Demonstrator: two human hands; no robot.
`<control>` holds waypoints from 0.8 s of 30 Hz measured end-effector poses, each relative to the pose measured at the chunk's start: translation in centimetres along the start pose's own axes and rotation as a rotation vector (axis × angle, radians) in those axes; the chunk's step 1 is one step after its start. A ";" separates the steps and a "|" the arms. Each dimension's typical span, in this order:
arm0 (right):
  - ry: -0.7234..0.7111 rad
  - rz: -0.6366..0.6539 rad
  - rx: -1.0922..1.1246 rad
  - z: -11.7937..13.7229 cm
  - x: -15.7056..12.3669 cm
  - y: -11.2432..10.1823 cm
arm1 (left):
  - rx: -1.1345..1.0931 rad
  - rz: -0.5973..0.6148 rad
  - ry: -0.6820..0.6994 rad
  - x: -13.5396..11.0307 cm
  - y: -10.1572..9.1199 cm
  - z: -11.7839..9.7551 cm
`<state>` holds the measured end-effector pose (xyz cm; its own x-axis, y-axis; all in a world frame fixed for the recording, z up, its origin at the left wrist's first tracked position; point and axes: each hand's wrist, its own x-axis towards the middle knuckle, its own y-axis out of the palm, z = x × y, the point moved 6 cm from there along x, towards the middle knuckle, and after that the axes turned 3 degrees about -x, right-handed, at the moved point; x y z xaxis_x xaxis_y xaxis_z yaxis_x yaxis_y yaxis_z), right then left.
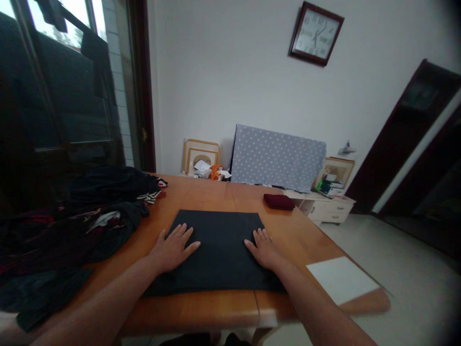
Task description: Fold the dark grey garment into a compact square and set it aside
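The left hand (pixel 173 250) is resting flat, fingers spread, on the left side of the dark cloth (pixel 220 252), the right hand (pixel 264 250) likewise opposite (thumbs pointing inward). The cloth is lying at the near edge of the wooden table (pixel 201 307).

1. Wall clock (pixel 317 34) — dark numerals run round its white face, which leans in this view.
2. Near the top of the face, 11 and 12 can be made out, with 10 to their left.
3. Toward the bottom, a 6 shows; the figures beside it are blurred.
4. Small grey marks either side of the centre — unreadable.
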<state>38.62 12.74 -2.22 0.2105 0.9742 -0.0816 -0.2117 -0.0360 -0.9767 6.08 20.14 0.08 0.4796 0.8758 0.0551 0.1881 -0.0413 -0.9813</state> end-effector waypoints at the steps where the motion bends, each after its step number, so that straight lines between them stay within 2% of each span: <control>1: -0.005 0.006 0.000 -0.2 0.2 -0.3 | 0.001 0.005 -0.006 0.2 -0.2 0.1; 6: -0.009 -0.096 -0.044 -0.8 1.2 -1.7 | 0.008 -0.024 -0.054 1.1 -0.8 0.6; 10: 0.002 -0.051 -0.069 -1.6 1.5 -0.3 | 0.010 0.000 -0.074 1.0 -0.7 0.9; 13: -0.013 -0.035 -0.061 -2.5 2.0 -0.1 | -0.012 0.034 -0.066 1.4 -1.1 1.4; 15: -0.021 -0.057 -0.062 -3.0 2.6 -0.9 | -0.006 0.008 -0.061 2.2 -1.9 2.1; 18: -0.061 -0.147 -0.057 -2.9 4.1 -3.1 | 0.030 -0.093 -0.040 4.4 -3.4 3.0; 21: -0.117 -0.240 -0.040 -1.8 6.0 -5.3 | 0.082 -0.164 -0.028 7.0 -4.6 3.2; 24: -0.139 -0.279 -0.032 -0.6 8.3 -6.3 | 0.113 -0.177 -0.081 9.2 -5.4 3.1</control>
<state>42.27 20.94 3.18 0.1237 0.9685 0.2160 -0.1337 0.2320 -0.9635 6.80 29.88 5.30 0.3760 0.9007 0.2179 0.1641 0.1667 -0.9723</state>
